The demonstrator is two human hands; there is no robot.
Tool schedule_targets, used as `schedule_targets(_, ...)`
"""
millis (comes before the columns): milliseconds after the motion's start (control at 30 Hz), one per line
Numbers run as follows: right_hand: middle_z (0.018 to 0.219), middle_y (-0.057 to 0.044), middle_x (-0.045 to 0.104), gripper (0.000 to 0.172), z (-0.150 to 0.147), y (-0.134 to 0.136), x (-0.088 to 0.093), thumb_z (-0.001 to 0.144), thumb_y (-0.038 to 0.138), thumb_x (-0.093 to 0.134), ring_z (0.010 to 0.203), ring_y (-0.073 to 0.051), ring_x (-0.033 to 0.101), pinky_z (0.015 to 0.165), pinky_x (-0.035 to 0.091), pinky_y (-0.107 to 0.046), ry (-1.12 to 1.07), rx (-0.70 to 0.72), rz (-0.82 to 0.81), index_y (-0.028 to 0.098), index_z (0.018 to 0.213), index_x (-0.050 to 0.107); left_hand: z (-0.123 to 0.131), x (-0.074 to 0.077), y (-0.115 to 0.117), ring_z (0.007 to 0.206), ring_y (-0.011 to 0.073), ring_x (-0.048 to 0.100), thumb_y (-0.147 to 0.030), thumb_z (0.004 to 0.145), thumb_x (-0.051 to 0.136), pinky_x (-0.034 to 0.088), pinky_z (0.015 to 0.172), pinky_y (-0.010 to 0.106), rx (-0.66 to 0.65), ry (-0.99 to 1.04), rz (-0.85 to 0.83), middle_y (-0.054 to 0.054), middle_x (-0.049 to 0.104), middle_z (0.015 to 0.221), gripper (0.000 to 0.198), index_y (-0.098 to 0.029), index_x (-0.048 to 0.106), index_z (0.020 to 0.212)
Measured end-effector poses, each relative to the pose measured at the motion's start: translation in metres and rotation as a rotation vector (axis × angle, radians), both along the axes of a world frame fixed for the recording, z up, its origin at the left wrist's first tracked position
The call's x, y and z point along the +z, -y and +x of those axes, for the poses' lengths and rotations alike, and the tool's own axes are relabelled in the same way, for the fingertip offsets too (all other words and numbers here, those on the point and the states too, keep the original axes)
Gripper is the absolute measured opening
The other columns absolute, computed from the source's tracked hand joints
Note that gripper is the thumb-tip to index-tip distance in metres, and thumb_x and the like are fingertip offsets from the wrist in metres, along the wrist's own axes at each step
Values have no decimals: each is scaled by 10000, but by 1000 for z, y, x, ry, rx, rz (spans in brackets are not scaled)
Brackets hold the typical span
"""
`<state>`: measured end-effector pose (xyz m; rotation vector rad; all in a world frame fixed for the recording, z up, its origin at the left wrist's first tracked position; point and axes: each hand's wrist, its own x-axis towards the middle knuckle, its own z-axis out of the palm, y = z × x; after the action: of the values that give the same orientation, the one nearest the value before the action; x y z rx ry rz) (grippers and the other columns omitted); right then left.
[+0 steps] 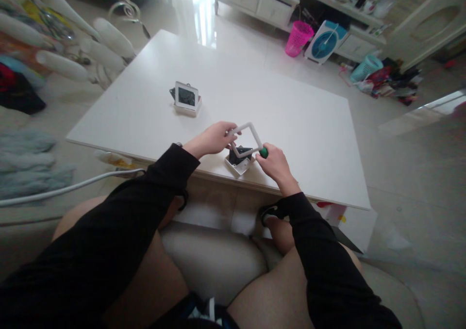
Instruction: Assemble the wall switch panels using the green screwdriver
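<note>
My left hand point(223, 137) grips the left side of a white square frame point(256, 136), which is tilted above the table. The fingers of my right hand point(274, 161) are wrapped round a green-handled tool point(263, 152) at the frame's right lower corner; its working end cannot be made out. Beneath the frame, near the table's front edge, sits a small white box point(241, 168) with a dark part point(240, 155) in it, partly covered by the frame. Farther back to the left, a similar white box point(187, 108) bears another white frame point(177, 96) and dark pieces.
The white table point(291, 115) spans the space before me. Past it stand a pink basket point(299, 38), a blue fan point(325, 42) and a light blue basket point(367, 68) by low cabinets. A white cable point(73, 188) runs in from the left.
</note>
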<state>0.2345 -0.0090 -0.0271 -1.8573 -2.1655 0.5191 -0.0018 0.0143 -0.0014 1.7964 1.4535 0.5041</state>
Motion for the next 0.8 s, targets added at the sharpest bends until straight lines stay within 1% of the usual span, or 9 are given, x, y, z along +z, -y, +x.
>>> schedule_targets(100,908,-60,727,102,-1,1,0,866,300,607,792,-198,563,704,362,-304,10,4,-14,225,877,676,12,-5,9,866,192,708,-143,945,593,559,841,291,-153,-160,96,99,724,973,188,-135,778,910)
schedule_targets(167,917,-64,736,119,-1,1,0,876,310,604,799,-200,570,705,365,-304,22,2,-27,224,884,687,18,-8,13,881,204,697,-126,921,612,542,848,295,-187,-246,143,110,724,961,193,-132,794,856)
schedule_targets(233,924,-69,745,133,0,2,1,885,310,596,803,-204,583,705,370,-306,37,-1,-40,227,895,699,22,-10,15,889,207,692,-117,910,627,530,847,294,-183,-266,160,112,735,952,190,-132,816,905)
schedule_targets(367,946,-77,768,159,5,-1,2,880,308,597,843,-221,627,734,407,-313,36,-51,-33,236,934,729,22,-16,15,874,206,692,-123,882,696,517,841,295,-156,-226,158,92,765,926,229,-142,817,1075)
schedule_targets(500,949,-70,780,192,10,-5,6,827,270,629,872,-221,658,773,451,-314,-27,-72,-18,230,957,764,20,-19,18,873,219,705,-164,875,742,511,833,305,-156,-269,131,95,784,925,158,-153,798,1023)
schedule_targets(633,886,-40,777,225,10,-6,10,765,236,690,809,-194,653,773,467,-306,-137,-1,-76,204,970,777,18,-16,23,962,259,726,-253,886,751,513,859,329,-167,-388,121,116,793,971,117,-187,797,971)
schedule_targets(733,876,-25,773,212,8,-4,10,757,232,706,785,-176,633,767,466,-294,-194,86,-140,195,956,771,18,-13,26,1013,273,731,-301,904,738,520,869,337,-146,-460,102,126,794,1022,158,-202,801,1009)
schedule_targets(800,853,-14,755,194,6,-3,7,747,224,711,778,-171,614,745,449,-284,-186,122,-158,195,932,763,19,-11,28,1032,276,731,-325,912,733,526,870,337,-132,-501,81,130,793,1043,191,-203,803,1042)
